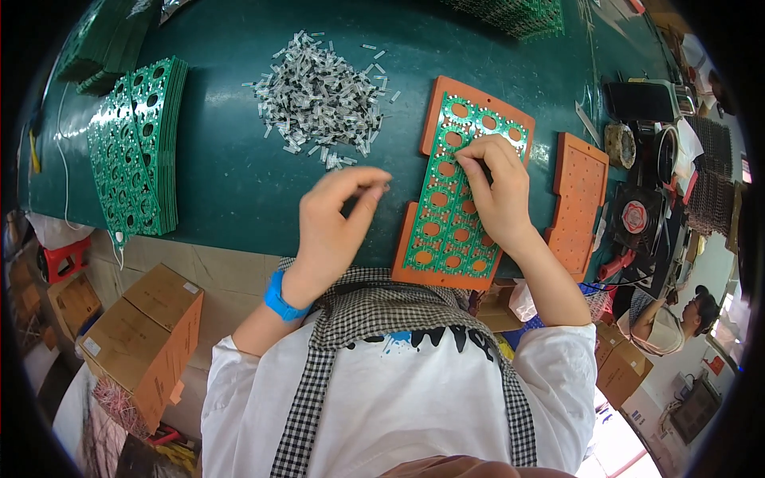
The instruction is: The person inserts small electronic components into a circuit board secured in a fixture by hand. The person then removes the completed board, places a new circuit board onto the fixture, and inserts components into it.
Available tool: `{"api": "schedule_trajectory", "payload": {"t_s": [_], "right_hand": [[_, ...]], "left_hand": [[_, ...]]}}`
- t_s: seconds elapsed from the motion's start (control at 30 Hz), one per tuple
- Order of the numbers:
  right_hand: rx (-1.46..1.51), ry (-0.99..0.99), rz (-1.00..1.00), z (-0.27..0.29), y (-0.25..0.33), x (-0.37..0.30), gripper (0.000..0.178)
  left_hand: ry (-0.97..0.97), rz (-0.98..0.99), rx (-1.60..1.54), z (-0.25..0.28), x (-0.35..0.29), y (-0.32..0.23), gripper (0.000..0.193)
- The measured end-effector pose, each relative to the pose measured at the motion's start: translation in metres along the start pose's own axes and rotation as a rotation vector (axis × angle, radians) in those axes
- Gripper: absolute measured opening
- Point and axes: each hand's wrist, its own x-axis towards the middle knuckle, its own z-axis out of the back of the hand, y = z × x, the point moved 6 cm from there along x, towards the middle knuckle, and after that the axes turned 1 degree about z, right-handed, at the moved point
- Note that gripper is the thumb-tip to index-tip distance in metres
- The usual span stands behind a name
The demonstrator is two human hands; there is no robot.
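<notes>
A green circuit board panel [439, 199] with rows of round holes lies on an orange fixture plate [431, 119]. My right hand [502, 187] is over the panel, thumb and fingertips pinched together at its upper middle; whatever they may hold is too small to tell. Left of the panel, my left hand [335, 219] is held above the table's front part with thumb and index finger closed. Any part in that pinch cannot be made out. Beyond it is a heap of small whitish, clear strip-like parts [323, 95] with dark bits among them.
A stack of green panels [139, 151] stands at left, with more boards [510, 16] at the far edge. A second orange plate [578, 203] lies right of the panel. Cardboard boxes [143, 319] are on the floor at left. Another person [665, 319] sits at far right.
</notes>
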Motion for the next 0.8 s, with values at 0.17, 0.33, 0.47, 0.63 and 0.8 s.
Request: {"api": "schedule_trajectory", "payload": {"t_s": [0.17, 0.33, 0.47, 0.63, 0.8], "right_hand": [[-0.032, -0.009, -0.016, -0.003, 0.000, -0.001, 0.008], [-0.146, -0.050, 0.065, -0.003, 0.005, -0.002, 0.011], [-0.300, -0.028, 0.223, -0.004, 0.015, -0.008, 0.016], [-0.547, -0.028, 0.294, 0.002, 0.043, -0.010, 0.026], [-0.030, 0.046, 0.270, 0.001, 0.049, -0.024, 0.023]], "left_hand": [[-0.091, -0.029, -0.066, 0.009, 0.012, -0.001, 0.015], [-0.001, 0.113, -0.295, -0.006, 0.001, 0.003, 0.025], [0.049, 0.137, -0.352, -0.017, -0.004, 0.000, 0.026], [0.091, 0.175, -0.429, -0.025, -0.007, -0.001, 0.030], [0.195, 0.173, -0.469, -0.035, -0.012, -0.007, 0.035]]}}
